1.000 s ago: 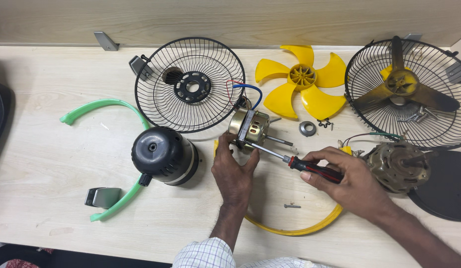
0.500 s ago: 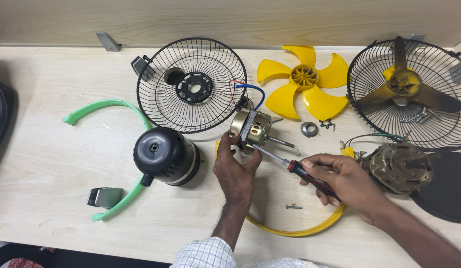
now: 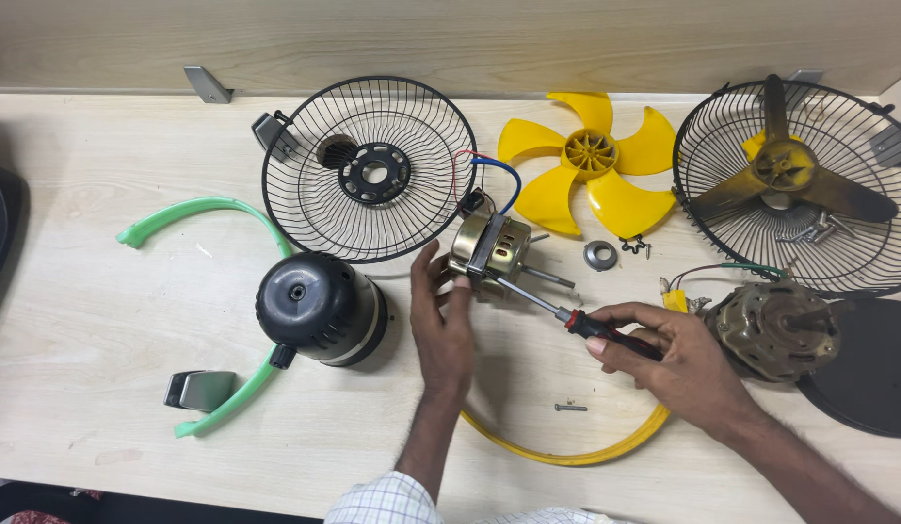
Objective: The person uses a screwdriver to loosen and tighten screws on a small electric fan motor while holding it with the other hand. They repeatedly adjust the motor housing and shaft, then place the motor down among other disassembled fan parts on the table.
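Note:
My left hand grips a small brass-coloured fan motor with a steel shaft and red and blue wires, holding it on the wooden table. My right hand holds a screwdriver with a red and black handle. Its tip touches the motor's near side. A loose screw lies on the table between my forearms, inside a yellow ring.
A black wire fan guard lies behind the motor, a yellow fan blade to its right. A black motor cover, green ring, second motor, washer and another guard with a blade surround my hands.
My hands stay on the motor and screwdriver. The right hand has shifted its grip slightly on the handle, and the view has drifted a little.

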